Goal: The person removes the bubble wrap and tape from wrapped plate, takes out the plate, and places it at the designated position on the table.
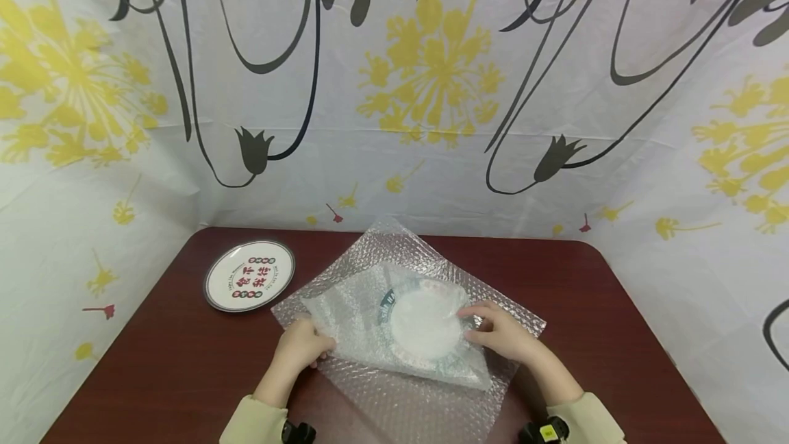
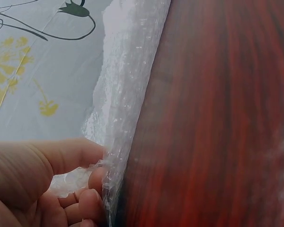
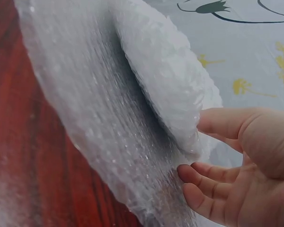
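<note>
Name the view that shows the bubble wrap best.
The head view: almost all the bubble wrap shows from above. The left wrist view has only a strip by the left hand; the right wrist view, a close part by the right hand.

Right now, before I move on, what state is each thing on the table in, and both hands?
Plate: unwrapped, printed side up.
Bubble sheet: spread open, not folded over the package.
Package: wrapped, lying on the sheet.
Left hand: pinching the package's left end, perhaps with the sheet.
Right hand: touching the package's right end; a firm grip can't be confirmed.
</note>
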Demonstrator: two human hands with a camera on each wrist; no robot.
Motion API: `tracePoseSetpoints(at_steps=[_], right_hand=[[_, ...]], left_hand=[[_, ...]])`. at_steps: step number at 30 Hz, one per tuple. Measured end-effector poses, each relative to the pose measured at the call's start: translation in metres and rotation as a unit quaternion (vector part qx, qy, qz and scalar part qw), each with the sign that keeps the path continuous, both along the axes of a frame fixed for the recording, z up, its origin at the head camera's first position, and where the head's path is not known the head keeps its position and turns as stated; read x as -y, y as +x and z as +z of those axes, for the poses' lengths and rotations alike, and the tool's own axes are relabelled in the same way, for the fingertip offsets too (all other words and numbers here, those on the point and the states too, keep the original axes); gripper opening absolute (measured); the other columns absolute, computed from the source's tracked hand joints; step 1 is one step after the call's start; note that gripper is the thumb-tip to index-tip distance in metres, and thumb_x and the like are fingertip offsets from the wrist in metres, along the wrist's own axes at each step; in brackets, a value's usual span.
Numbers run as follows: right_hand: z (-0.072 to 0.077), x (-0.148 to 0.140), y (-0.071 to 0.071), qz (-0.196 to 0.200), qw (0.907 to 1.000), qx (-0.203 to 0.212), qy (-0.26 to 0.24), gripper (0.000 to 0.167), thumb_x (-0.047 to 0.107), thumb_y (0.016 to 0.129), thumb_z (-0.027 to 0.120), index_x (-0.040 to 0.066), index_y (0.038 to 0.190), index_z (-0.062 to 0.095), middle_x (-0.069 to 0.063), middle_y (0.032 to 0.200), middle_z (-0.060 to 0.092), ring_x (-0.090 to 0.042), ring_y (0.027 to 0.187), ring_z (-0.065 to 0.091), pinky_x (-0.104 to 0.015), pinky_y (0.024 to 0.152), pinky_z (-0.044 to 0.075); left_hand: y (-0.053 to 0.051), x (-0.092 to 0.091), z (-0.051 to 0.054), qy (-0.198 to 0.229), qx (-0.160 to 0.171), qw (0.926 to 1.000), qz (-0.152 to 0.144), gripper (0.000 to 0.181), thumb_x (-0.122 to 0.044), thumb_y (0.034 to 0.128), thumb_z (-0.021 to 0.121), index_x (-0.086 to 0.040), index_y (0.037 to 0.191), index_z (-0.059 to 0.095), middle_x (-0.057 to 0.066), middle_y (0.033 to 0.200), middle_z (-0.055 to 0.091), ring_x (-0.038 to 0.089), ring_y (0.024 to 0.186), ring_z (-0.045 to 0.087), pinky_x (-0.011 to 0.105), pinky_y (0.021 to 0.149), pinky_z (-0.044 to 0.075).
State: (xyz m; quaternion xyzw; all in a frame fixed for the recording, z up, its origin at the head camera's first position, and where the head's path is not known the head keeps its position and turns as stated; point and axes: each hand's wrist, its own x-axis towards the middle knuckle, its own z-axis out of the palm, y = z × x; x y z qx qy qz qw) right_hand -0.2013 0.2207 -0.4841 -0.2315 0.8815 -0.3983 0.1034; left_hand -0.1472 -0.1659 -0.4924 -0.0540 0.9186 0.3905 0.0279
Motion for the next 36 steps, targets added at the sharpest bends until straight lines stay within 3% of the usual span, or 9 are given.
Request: tracePoseSetpoints(at_steps=[7,18,23,36], right_hand=[[0.004,0.001,-0.005,0.02,0.9997,-0.01,-0.004,0.042,0.016,0.09,0.068,0.008,0.13,0.058,-0.024,0.131,0.043,-0.015,0.073,0.052,-0.03,0.06,0.049],[0.007,0.003,-0.014,-0.007,0.9999,-0.012,0.001,0.05,0.016,0.088,0.07,0.01,0.135,0.054,-0.022,0.134,0.042,-0.02,0.083,0.054,-0.031,0.064,0.05],[0.008,0.005,-0.018,-0.028,0.9996,0.006,-0.007,0.052,0.014,0.089,0.069,0.012,0.138,0.052,-0.02,0.133,0.043,-0.023,0.09,0.054,-0.034,0.065,0.051],[0.001,0.006,-0.024,-0.069,0.9975,0.008,0.013,0.058,0.029,0.09,0.068,0.014,0.142,0.047,-0.018,0.13,0.045,-0.021,0.081,0.046,-0.034,0.062,0.046]], left_hand=[[0.0,0.0,0.0,-0.004,-0.005,1.0,0.0,0.019,-0.008,0.067,0.065,-0.008,0.05,0.057,-0.002,0.045,0.052,0.014,0.036,0.047,0.031,0.047,0.042],[0.0,0.001,0.003,-0.007,-0.002,1.0,-0.001,0.018,-0.009,0.0667,0.064,-0.009,0.051,0.057,0.001,0.052,0.053,0.014,0.036,0.047,0.031,0.048,0.043],[0.0,0.001,0.002,-0.009,0.002,1.0,0.0,0.018,-0.01,0.0668,0.065,-0.009,0.051,0.057,0.003,0.06,0.054,0.014,0.037,0.048,0.031,0.049,0.043],[0.001,0.0,0.003,-0.003,0.006,1.0,0.003,0.017,-0.01,0.068,0.066,-0.009,0.054,0.057,0.001,0.055,0.055,0.014,0.037,0.05,0.031,0.049,0.045]])
